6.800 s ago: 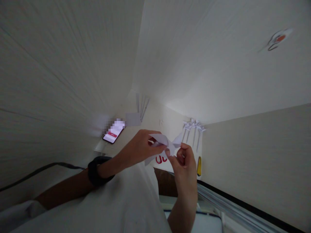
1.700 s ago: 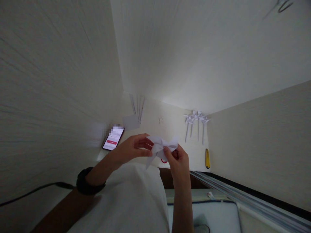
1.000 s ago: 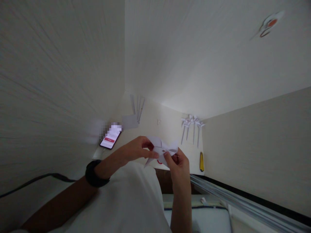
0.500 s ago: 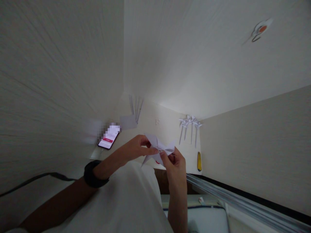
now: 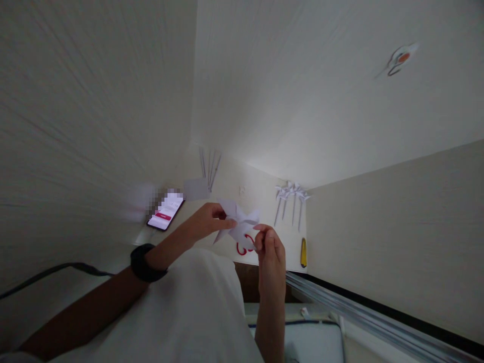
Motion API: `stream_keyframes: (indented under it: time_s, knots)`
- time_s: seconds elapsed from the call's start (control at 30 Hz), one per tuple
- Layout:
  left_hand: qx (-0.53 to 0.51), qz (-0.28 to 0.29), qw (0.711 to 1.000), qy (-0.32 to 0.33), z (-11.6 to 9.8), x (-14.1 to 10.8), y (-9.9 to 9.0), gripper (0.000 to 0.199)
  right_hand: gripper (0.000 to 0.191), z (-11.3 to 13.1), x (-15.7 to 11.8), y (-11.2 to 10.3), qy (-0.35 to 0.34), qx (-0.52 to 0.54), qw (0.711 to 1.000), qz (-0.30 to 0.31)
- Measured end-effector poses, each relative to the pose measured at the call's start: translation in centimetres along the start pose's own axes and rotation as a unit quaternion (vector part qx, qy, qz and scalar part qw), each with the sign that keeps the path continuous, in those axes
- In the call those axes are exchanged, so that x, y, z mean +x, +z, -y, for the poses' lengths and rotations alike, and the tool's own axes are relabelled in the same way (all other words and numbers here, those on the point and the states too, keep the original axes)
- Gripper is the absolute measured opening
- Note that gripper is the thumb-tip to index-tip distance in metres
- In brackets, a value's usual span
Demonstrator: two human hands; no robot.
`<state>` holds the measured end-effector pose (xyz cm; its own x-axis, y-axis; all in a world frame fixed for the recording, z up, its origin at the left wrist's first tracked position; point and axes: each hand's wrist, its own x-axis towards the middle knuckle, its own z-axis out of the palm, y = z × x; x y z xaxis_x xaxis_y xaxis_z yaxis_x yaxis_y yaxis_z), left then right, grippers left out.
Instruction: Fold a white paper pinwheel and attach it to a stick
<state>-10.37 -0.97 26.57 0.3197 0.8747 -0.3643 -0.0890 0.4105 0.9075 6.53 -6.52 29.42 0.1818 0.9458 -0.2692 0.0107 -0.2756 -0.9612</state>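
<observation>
My left hand (image 5: 212, 222) pinches a white paper pinwheel (image 5: 242, 230) near its middle, thumb on top and fingers behind. The folded blades fan out over the table. At the pinwheel's right side, my right hand (image 5: 270, 247) has its fingers curled at the tip of a lower blade; the fingers partly hide that tip. Just beneath the pinwheel lie red-handled scissors (image 5: 241, 249), mostly covered by the paper and only their loops showing.
Finished pinwheels on sticks (image 5: 293, 194) lie at the right back. Several loose thin sticks (image 5: 209, 169) and a paper sheet (image 5: 196, 188) are at the left back. A lit phone (image 5: 165, 212) lies by the left wall, a yellow cutter knife (image 5: 303, 253) at the right edge.
My right hand has moved off the pinwheel's centre to its right-hand blade. More of the red scissor handles shows. The view has shifted slightly.
</observation>
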Motion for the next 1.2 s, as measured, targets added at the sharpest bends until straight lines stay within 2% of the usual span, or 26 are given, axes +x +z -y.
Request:
stream_keyframes:
  time_s: [0.07, 0.2, 0.37, 0.53, 0.63, 0.77, 0.9, 1.07, 1.2]
  knots:
    - [-0.005, -0.004, 1.000, -0.009, 0.1, 0.1, 0.0, 0.031, 0.036, -0.1, 0.0, -0.3, 0.007, -0.025, 1.000, -0.007]
    - [-0.008, -0.007, 1.000, -0.011, 0.5, 0.3, 0.0, 0.029, 0.038, -0.6, 0.0, -0.8, 0.093, -0.067, 0.993, 0.006]
    - [0.015, -0.007, 1.000, 0.014, 1.2, 0.6, -0.2, 0.025, 0.034, -1.5, -0.3, -1.1, 0.149, 0.049, 0.987, 0.024]
    - [0.044, -0.012, 0.999, 0.021, 1.4, 0.5, -0.2, 0.021, 0.026, -1.4, -0.7, -0.9, 0.120, 0.073, 0.990, 0.031]
    - [0.050, -0.013, 0.998, 0.027, 1.6, 0.5, -0.2, 0.024, 0.030, -1.5, -0.7, -1.2, 0.092, 0.051, 0.994, 0.020]
    - [0.065, -0.017, 0.997, 0.035, 2.1, 0.9, -0.6, 0.026, 0.032, -2.0, -0.6, -1.8, 0.032, 0.015, 0.999, -0.040]
    - [0.149, -0.043, 0.986, 0.057, 2.2, 1.0, -1.1, 0.025, 0.030, -1.8, -0.7, -1.7, 0.031, 0.014, 0.995, -0.091]
    - [0.231, -0.055, 0.970, 0.054, 1.6, 0.4, -0.4, 0.025, 0.023, -0.9, -1.1, 0.2, -0.004, 0.002, 0.998, -0.059]
    - [0.214, -0.047, 0.974, 0.058, 1.3, -0.1, 0.3, 0.023, 0.020, -1.3, -1.3, 1.6, -0.018, -0.010, 1.000, -0.023]
